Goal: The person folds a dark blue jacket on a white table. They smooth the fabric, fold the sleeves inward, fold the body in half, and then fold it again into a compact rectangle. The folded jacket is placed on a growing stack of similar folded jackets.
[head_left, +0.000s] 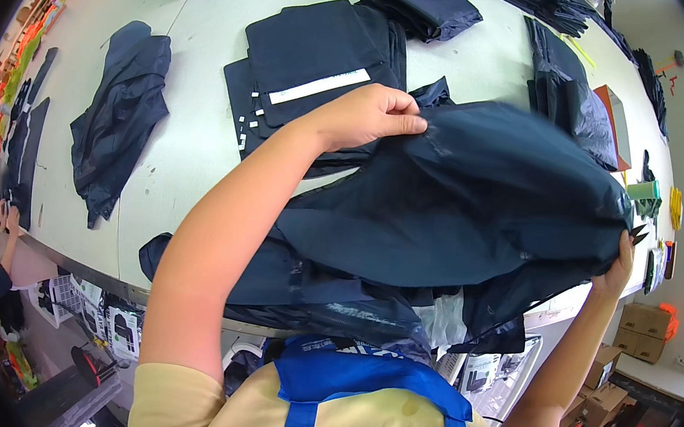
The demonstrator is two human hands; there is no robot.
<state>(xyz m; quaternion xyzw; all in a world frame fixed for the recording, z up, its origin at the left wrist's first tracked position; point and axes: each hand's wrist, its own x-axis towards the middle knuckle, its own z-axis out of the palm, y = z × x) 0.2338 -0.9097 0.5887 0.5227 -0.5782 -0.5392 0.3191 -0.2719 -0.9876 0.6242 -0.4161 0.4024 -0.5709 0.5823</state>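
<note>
A dark navy garment (459,209) of thin, slightly shiny cloth is stretched out in front of me, its lower part hanging over the near table edge. At its upper left my left hand (373,117) pinches the cloth between thumb and fingers. My right hand (618,267) grips the garment's far right edge, its fingers partly hidden. A small black pointed tool (639,235), perhaps thread snips, sticks out by the right fingertips. Beyond my left hand lies a stack of folded dark garments (317,52) with a white strip (319,86) on top.
Another dark garment (124,107) lies loose on the white table (194,73) at left. Folded dark clothes (422,5) and a dark pile (567,95) lie farther back, near a green-topped roll (643,191). A co-worker's hands (7,216) are at far left. Cardboard boxes (642,328) stand at right.
</note>
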